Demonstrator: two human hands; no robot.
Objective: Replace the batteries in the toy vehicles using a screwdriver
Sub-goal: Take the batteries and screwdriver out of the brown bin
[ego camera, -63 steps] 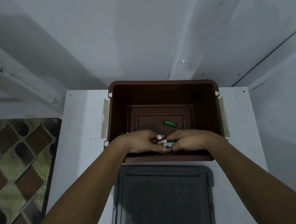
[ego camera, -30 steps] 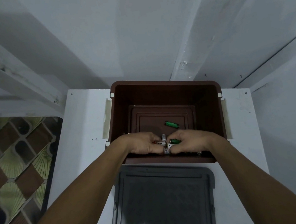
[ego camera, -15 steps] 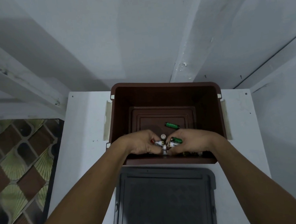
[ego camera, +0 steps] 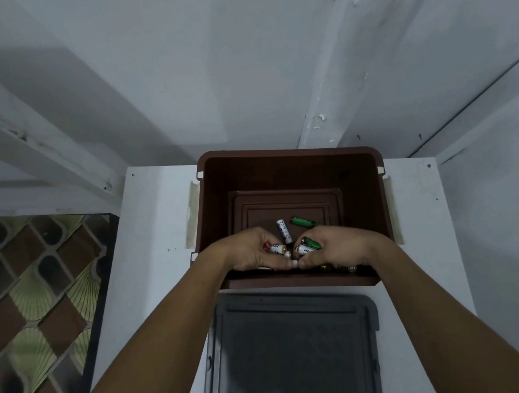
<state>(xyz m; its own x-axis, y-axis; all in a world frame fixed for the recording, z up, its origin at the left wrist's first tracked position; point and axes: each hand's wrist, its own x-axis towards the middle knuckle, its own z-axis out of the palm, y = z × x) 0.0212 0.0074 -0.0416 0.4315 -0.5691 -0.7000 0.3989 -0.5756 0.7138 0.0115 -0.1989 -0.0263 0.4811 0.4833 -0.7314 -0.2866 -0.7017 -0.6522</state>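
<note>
Left hand (ego camera: 251, 254) fingers grip white-red battery (ego camera: 275, 248); right hand (ego camera: 338, 247) fingers grip white, green batteries (ego camera: 309, 245)

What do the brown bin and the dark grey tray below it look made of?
Brown rectangular bin: likely moulded plastic, low sheen; rounded rim, stepped floor. Dark grey rectangular tray: probably plastic too, matte and dusty-looking; raised moulded border.

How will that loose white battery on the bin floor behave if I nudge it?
The white battery is a smooth cylinder lying on its side, so it will probably roll sideways, perhaps towards the green battery. It looks rigid and likely dense for its size. Raised ridges in the floor of the brown bin may stop it.
</note>
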